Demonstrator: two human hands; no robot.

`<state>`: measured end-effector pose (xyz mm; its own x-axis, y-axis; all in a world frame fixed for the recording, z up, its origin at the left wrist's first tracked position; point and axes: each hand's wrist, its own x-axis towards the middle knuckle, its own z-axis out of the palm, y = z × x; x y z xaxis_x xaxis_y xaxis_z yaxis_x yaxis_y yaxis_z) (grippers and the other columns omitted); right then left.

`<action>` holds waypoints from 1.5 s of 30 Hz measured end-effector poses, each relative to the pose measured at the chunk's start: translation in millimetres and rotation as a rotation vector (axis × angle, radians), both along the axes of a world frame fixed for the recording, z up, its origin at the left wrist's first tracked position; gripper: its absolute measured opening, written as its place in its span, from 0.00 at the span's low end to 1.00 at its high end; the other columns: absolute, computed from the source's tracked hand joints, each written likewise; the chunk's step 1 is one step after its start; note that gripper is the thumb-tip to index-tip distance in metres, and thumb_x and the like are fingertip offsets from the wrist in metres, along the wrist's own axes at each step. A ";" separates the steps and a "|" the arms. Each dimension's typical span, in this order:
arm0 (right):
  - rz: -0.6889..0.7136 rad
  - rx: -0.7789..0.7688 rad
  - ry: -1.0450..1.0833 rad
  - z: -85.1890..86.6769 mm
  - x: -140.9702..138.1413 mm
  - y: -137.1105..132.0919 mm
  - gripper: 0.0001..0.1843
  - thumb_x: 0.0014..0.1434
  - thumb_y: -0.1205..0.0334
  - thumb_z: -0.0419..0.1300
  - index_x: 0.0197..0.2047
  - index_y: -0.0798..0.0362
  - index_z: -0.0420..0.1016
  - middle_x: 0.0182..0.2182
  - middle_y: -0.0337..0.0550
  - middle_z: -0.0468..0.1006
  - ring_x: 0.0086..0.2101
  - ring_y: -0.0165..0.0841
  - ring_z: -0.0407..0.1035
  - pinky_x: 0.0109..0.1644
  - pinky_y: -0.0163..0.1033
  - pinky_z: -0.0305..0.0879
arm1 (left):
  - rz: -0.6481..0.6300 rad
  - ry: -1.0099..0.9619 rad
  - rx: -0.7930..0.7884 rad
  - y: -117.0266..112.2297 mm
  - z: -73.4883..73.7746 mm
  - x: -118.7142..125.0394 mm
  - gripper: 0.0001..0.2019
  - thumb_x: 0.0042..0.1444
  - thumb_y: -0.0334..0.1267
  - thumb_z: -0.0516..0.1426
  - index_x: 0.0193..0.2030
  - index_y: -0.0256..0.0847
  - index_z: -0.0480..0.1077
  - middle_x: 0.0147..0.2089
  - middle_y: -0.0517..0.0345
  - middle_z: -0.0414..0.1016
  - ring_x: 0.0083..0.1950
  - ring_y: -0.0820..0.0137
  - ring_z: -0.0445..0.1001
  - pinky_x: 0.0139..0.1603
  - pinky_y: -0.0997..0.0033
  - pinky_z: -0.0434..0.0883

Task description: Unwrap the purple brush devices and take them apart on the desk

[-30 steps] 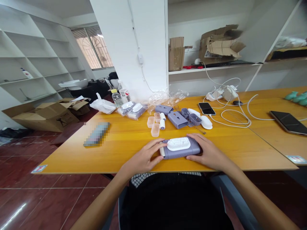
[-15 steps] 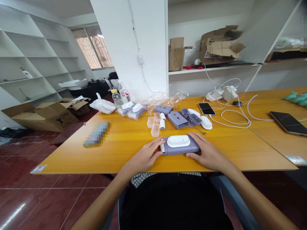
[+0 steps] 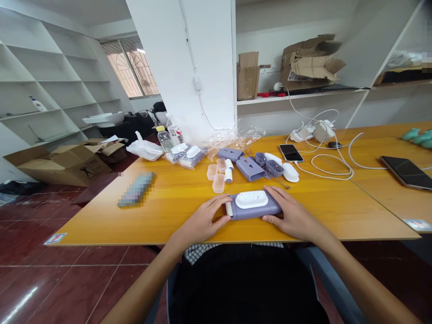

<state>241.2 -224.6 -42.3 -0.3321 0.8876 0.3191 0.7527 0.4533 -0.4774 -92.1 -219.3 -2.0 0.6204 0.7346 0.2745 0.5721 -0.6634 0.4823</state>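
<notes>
In the head view, a purple case (image 3: 255,210) lies flat near the front edge of the yellow wooden worktop (image 3: 168,211), with a white brush head (image 3: 251,199) sitting on its top and a small white roller end (image 3: 229,209) showing at its left end. The left hand (image 3: 201,223) rests on the worktop against the case's left end, its fingers (image 3: 219,201) loosely curled around that end and touching it by the roller. The right hand (image 3: 294,216) cups the case's right end, thumb on the near side, fingers lying along the far edge, so the case is held between both hands. Farther back on the worktop lie three small clear cups (image 3: 218,176), more purple case parts (image 3: 250,168), a white oval pad (image 3: 290,172) and a thin metal spring (image 3: 279,181). Beyond these, to the right, a phone (image 3: 290,152) lies face up beside coiled white cables (image 3: 332,164). A water bottle (image 3: 165,138) stands at the far left edge near crumpled clear wrapping (image 3: 236,136).
</notes>
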 end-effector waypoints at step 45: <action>0.048 0.032 -0.025 4.1 -0.7 -1.8 0.45 0.67 0.41 0.64 0.79 0.48 0.56 0.74 0.60 0.65 0.71 0.57 0.62 0.74 0.67 0.61 | -0.027 0.083 0.061 -8.3 5.3 2.8 0.29 0.68 0.37 0.58 0.74 0.46 0.58 0.72 0.44 0.69 0.73 0.52 0.70 0.75 0.46 0.68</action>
